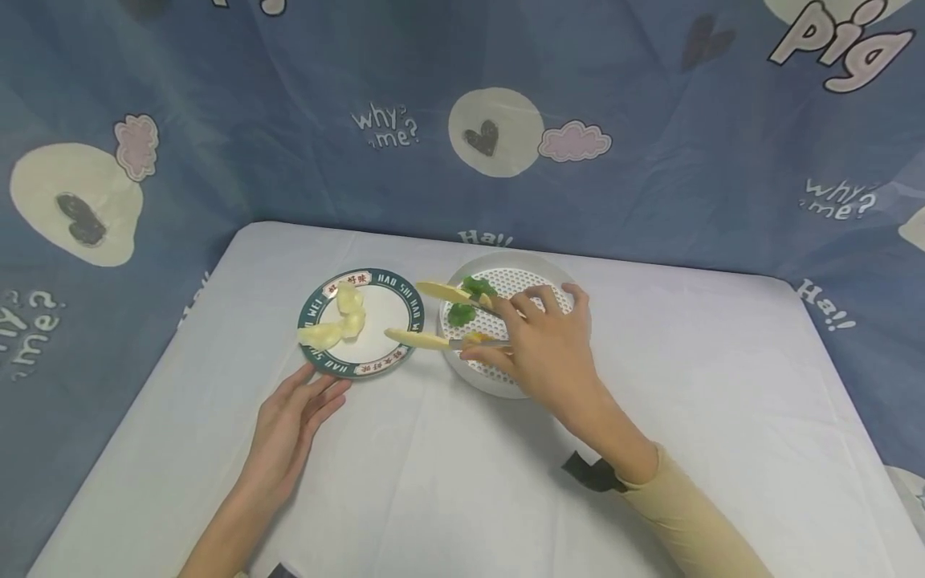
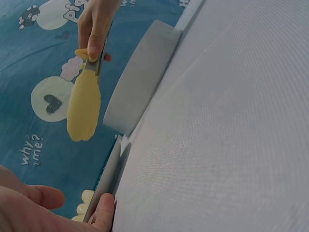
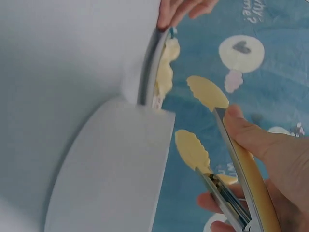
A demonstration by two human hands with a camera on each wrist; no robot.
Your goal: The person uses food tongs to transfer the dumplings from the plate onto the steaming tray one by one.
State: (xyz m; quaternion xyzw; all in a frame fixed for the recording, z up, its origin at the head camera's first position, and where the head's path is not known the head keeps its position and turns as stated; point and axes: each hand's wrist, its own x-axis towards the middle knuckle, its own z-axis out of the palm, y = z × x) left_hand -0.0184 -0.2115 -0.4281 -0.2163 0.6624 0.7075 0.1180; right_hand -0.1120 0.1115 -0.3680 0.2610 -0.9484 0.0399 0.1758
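Note:
My right hand grips a pair of metal tongs with pale yellow scalloped tips. The tongs' arms are spread, with nothing between the tips, above the gap between plate and colander. My left hand touches the near rim of the green-bordered white plate, its fingers extended and its thumb apart from the rim. Several pale yellow food pieces lie on the plate's left side. Right of it stands a round white colander-like tray with a perforated bottom, holding green leafy pieces that look like broccoli.
A white cloth covers the table. Behind it hangs a blue printed curtain. A black strap shows at the right wrist. The tray's tall smooth side wall rises higher than the plate.

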